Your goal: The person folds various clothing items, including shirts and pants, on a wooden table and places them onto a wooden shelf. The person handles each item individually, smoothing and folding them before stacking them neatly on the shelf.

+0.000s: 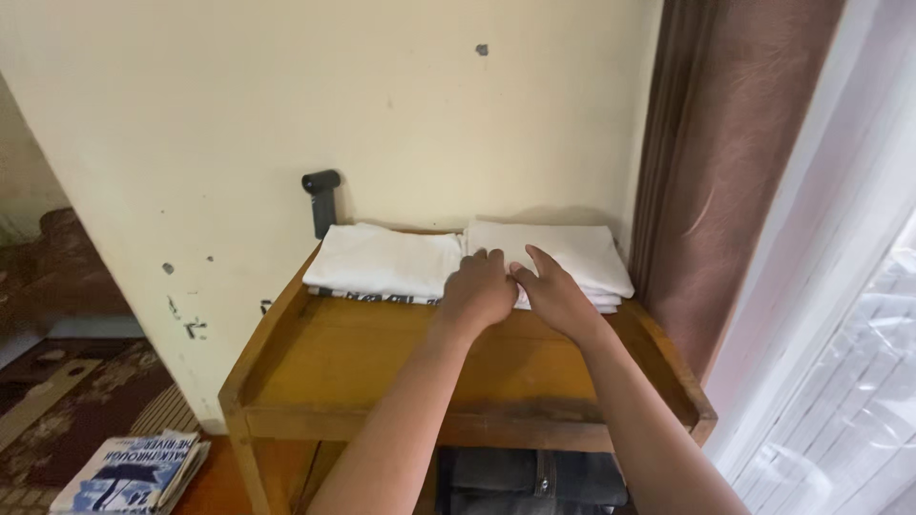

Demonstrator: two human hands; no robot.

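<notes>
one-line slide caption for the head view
Both hands rest on the right stack of folded white cloths atop a wooden shelf.

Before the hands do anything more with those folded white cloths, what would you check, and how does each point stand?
1. Left hand on the cloths: ok, it rests at the seam between the two piles.
2. Right hand on the right pile: ok, fingers lie on it.
3. Left pile squared up: ok, lies flat.
4. Piles fully on the wooden table: ok.
5. Black device by the wall clear of cloth: ok.
6. Firm grip on any cloth: cannot tell.
</notes>
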